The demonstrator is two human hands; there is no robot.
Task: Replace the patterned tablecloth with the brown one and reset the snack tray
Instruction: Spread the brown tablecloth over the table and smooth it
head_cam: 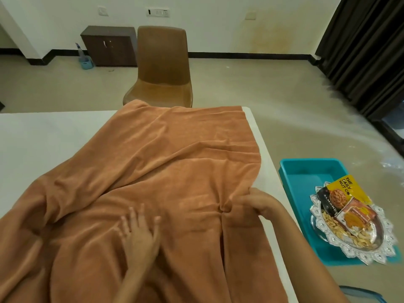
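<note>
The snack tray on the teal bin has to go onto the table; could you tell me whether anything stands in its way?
Nothing visible lies between the snack tray and the table. Only the brown cloth covers the tabletop, rumpled, with the left hand pressing on it and the right hand pinching a fold.

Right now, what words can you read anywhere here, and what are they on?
"THE DAILY NUT CO": on the yellow packet.
"ALMONDS": on that packet's black side.
Orange packet: print too blurred to read.
Switch panel on the wall: markings too small to read.
</note>
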